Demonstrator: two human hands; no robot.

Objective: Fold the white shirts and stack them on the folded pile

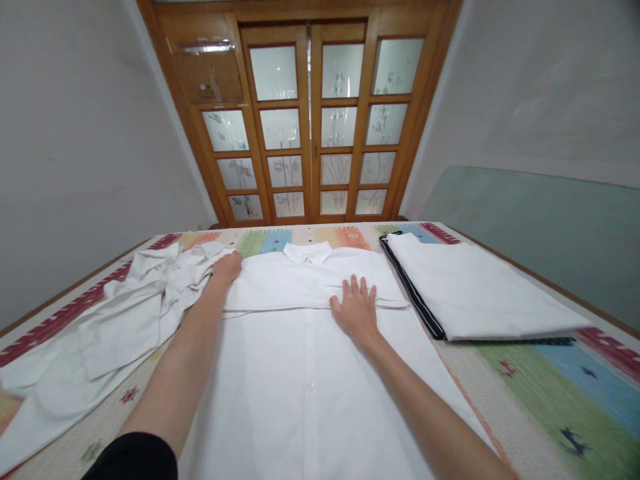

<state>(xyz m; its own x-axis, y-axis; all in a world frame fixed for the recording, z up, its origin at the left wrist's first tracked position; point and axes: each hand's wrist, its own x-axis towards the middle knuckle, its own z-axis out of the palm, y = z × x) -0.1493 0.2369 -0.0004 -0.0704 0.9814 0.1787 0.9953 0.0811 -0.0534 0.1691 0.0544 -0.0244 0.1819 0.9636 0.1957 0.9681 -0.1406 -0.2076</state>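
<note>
A white button-up shirt (pixel 270 387) lies flat in front of me, its collar (pixel 307 253) at the far end. Its sleeves are folded across the chest in a horizontal band. My left hand (pixel 229 267) is closed at the shirt's left shoulder edge, fingers curled around the cloth and partly hidden. On the right part of the sleeve band, my right hand (pixel 355 307) rests palm down with its fingers spread. Left of my left arm lies a crumpled white shirt (pixel 130 320), close beside my left hand.
A stack of folded white cloth (pixel 480 287) with a black, white-striped edge lies on the right. Everything rests on a patterned, multicoloured table covering (pixel 555 407). Beyond the table stand wooden doors with glass panes (pixel 310 127), and a pale green panel (pixel 540 220) leans at the right wall.
</note>
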